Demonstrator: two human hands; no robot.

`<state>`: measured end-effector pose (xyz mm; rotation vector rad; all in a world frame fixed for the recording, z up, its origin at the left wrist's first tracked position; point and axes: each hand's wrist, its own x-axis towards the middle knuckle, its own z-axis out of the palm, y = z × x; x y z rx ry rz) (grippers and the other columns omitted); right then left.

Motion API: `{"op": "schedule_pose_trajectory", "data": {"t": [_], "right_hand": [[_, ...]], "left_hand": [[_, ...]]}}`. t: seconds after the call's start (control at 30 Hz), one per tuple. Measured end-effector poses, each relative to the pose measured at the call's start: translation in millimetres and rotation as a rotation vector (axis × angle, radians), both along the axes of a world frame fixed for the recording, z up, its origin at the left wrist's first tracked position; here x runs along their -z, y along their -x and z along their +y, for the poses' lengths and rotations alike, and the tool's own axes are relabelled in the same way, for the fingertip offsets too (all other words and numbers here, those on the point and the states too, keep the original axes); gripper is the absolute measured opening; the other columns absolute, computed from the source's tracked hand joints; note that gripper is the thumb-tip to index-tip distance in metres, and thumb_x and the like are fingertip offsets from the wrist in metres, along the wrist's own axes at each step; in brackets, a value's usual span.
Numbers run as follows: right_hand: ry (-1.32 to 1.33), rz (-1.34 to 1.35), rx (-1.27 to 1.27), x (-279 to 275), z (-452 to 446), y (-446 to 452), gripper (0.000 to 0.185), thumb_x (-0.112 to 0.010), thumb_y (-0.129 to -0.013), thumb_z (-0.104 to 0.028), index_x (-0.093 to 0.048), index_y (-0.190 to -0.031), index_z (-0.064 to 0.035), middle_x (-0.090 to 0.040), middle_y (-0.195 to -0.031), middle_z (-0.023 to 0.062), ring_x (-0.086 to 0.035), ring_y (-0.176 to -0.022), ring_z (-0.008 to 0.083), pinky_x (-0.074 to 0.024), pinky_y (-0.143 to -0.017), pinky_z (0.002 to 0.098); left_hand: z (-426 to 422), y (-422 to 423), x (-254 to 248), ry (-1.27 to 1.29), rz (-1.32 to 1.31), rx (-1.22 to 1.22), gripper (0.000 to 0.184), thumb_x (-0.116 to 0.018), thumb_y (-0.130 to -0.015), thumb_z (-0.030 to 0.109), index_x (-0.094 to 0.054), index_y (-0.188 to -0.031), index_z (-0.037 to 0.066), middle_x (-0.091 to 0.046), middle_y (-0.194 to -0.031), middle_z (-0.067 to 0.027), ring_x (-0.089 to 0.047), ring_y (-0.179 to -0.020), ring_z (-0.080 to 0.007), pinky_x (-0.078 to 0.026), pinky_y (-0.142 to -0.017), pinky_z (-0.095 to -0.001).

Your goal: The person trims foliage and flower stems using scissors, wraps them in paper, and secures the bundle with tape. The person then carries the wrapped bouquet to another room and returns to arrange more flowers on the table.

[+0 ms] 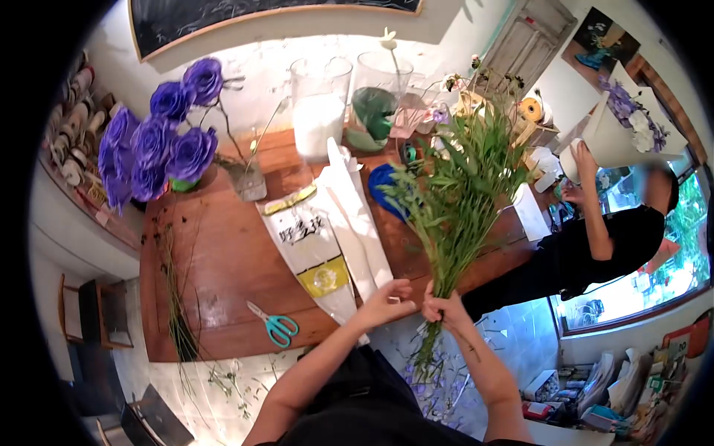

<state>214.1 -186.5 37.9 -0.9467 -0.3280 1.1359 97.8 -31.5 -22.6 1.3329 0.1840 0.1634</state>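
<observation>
Green stems (448,271) are being clasped by the right hand (446,308) alone. Slippage is being risked, with the left hand (387,302) half-open, empty.

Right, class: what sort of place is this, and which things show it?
Probably a flower shop or florist's workroom: leafy stems in the right hand, big purple flowers, and a paper-wrapped bouquet that another person holds.

chalkboard (193,21): wall-mounted | picture (599,41): upper right | window (684,230): right, bright | rolls (76,137): far left, stacked
</observation>
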Motion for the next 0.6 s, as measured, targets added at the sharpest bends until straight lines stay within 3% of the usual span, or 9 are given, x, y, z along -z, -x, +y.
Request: {"op": "schedule_pose_trajectory", "data": {"t": [0.07,0.13,0.17,0.2,0.27,0.33,0.5,0.53,0.6], "right_hand": [[0.125,-0.112,0.061,11,10,7,0.015,-0.059,-0.076,-0.001,-0.050,-0.088,-0.0035,-0.048,-0.057,0.0037,-0.043,-0.039,0.0115,-0.0351,-0.039,0.0251],[0.188,-0.211,0.170,21,19,21,0.013,-0.058,-0.075,-0.002,-0.052,-0.086,-0.0040,-0.054,-0.062,0.0048,-0.048,-0.044,0.0125,-0.0378,-0.041,0.0246],[0.160,-0.277,0.116,44,14,19,0.016,-0.060,-0.074,-0.001,-0.054,-0.088,-0.0041,-0.056,-0.064,0.0054,-0.050,-0.046,0.0132,-0.0393,-0.041,0.0255],[0.132,-0.348,0.066,65,12,14,0.020,-0.061,-0.072,-0.001,-0.055,-0.091,-0.0042,-0.058,-0.067,0.0060,-0.052,-0.048,0.0139,-0.0408,-0.041,0.0263],[0.135,-0.259,0.183,54,16,21,0.030,-0.066,-0.070,-0.002,-0.057,-0.098,-0.0028,-0.062,-0.079,0.0076,-0.059,-0.063,0.0158,-0.0486,-0.053,0.0293],[0.259,-0.499,0.204,64,14,17,0.055,-0.075,-0.065,-0.006,-0.050,-0.115,-0.0034,-0.057,-0.107,0.0048,-0.055,-0.100,0.0171,-0.0451,-0.084,0.0325],[0.321,-0.597,0.003,81,-5,29,0.051,-0.074,-0.073,-0.017,-0.051,-0.116,-0.0041,-0.058,-0.106,0.0072,-0.054,-0.100,0.0169,-0.0439,-0.085,0.0329],[0.287,-0.631,0.246,71,-6,42,0.041,-0.072,-0.076,-0.018,-0.054,-0.109,-0.0030,-0.061,-0.095,0.0061,-0.056,-0.093,0.0158,-0.0445,-0.080,0.0327],[0.254,-0.525,0.169,82,-10,38,0.027,-0.069,-0.079,-0.017,-0.058,-0.098,-0.0022,-0.062,-0.083,0.0048,-0.058,-0.081,0.0145,-0.0446,-0.073,0.0314]], "left_hand": [[-18,-14,-43,0.119,-0.079,0.028,0.071,-0.077,-0.071,0.022,-0.038,-0.126,0.000,-0.056,-0.104,-0.0096,-0.059,-0.089,-0.0173,-0.049,-0.073,-0.0303],[-18,-34,-58,0.017,0.068,0.106,0.065,-0.076,-0.071,0.021,-0.041,-0.122,0.001,-0.057,-0.091,-0.0072,-0.061,-0.080,-0.0175,-0.050,-0.065,-0.0304],[-16,-33,-94,0.048,0.271,0.099,0.050,-0.075,-0.071,0.021,-0.051,-0.109,0.000,-0.060,-0.077,-0.0067,-0.060,-0.069,-0.0149,-0.049,-0.062,-0.0300],[-14,-41,-90,-0.084,0.198,0.047,0.042,-0.074,-0.070,0.019,-0.054,-0.101,-0.001,-0.060,-0.076,-0.0059,-0.059,-0.066,-0.0138,-0.049,-0.059,-0.0292],[-18,-52,-65,-0.340,0.034,-0.054,0.028,-0.073,-0.070,0.017,-0.059,-0.086,-0.002,-0.061,-0.073,-0.0042,-0.057,-0.059,-0.0115,-0.048,-0.052,-0.0275],[-24,-57,-56,-0.342,-0.026,-0.118,0.021,-0.071,-0.071,0.016,-0.061,-0.076,-0.002,-0.062,-0.069,-0.0042,-0.058,-0.059,-0.0103,-0.049,-0.055,-0.0268],[-42,-71,-60,-0.127,-0.008,-0.141,0.017,-0.064,-0.077,0.011,-0.056,-0.085,-0.001,-0.061,-0.063,-0.0062,-0.059,-0.058,-0.0126,-0.046,-0.053,-0.0280],[-46,-73,-58,-0.151,-0.011,-0.158,0.014,-0.063,-0.078,0.009,-0.055,-0.083,0.000,-0.060,-0.062,-0.0054,-0.058,-0.056,-0.0121,-0.045,-0.051,-0.0274],[-52,-77,-61,-0.192,-0.017,-0.196,0.010,-0.061,-0.079,0.006,-0.052,-0.078,0.001,-0.057,-0.060,-0.0037,-0.055,-0.052,-0.0111,-0.044,-0.048,-0.0262]]}}
